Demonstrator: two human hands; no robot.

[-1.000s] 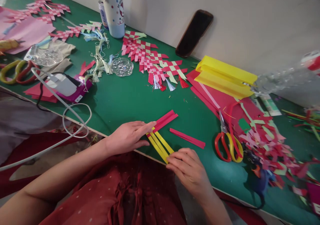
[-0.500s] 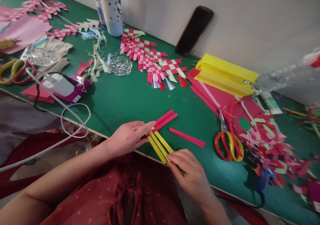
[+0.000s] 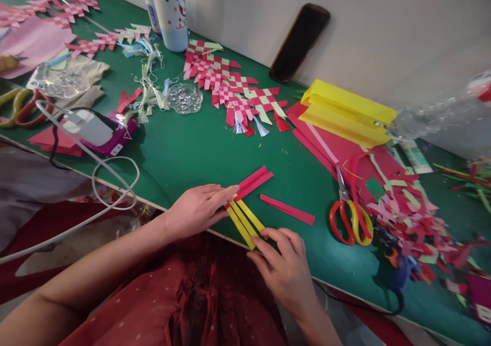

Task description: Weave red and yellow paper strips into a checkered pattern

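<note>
My left hand point(image 3: 201, 207) holds down the crossing where red paper strips point(image 3: 255, 183) meet yellow paper strips point(image 3: 244, 220). Its fingers lie over the joint and partly hide it. The red strips point away to the upper right, while the yellow ones run down to the lower right with gaps between them. At their lower ends, my right hand point(image 3: 286, 261) has thumb and fingers closed around the yellow strips. A loose folded red strip point(image 3: 287, 209) lies on the green table point(image 3: 184, 151), just right of the weave and touched by neither hand.
Red-and-yellow-handled scissors point(image 3: 347, 215) lie to the right, beside a heap of paper scraps point(image 3: 412, 218). Yellow folded paper point(image 3: 345, 113) rests on red sheets. Woven paper fish point(image 3: 226, 82), a bottle point(image 3: 172, 13) and a phone point(image 3: 299, 43) are at the back; a white cable point(image 3: 115, 174) loops at left.
My right hand has shifted slightly left along the ends of the yellow strips, its fingers more spread. My left hand stays on the crossing. The view has moved slightly.
</note>
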